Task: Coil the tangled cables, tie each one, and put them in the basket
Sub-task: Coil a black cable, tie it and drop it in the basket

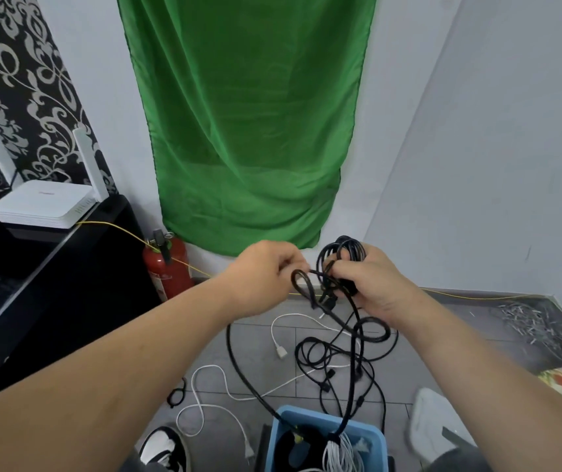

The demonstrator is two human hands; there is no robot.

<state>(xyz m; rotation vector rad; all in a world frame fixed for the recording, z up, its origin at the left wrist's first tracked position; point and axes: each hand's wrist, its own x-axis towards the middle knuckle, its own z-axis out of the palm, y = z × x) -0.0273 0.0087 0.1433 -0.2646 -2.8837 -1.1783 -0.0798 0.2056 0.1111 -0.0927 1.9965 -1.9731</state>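
Note:
My right hand (371, 281) grips a partly wound coil of black cable (342, 253) held up at chest height. My left hand (266, 270) pinches a loop of the same black cable (301, 284) just left of the coil. The rest of that cable hangs down in tangled loops (341, 349) toward the floor. A white cable (204, 400) lies loose on the grey floor tiles. Below stands a blue basket (283, 424) holding a tied white coil (339, 451) and dark cables.
A red fire extinguisher (165, 267) stands by the wall under a green cloth (249, 131). A white router (44, 206) sits on a black cabinet at left. Black glasses (176, 391) lie on the floor. My shoe (162, 446) and a white object (436, 427) flank the basket.

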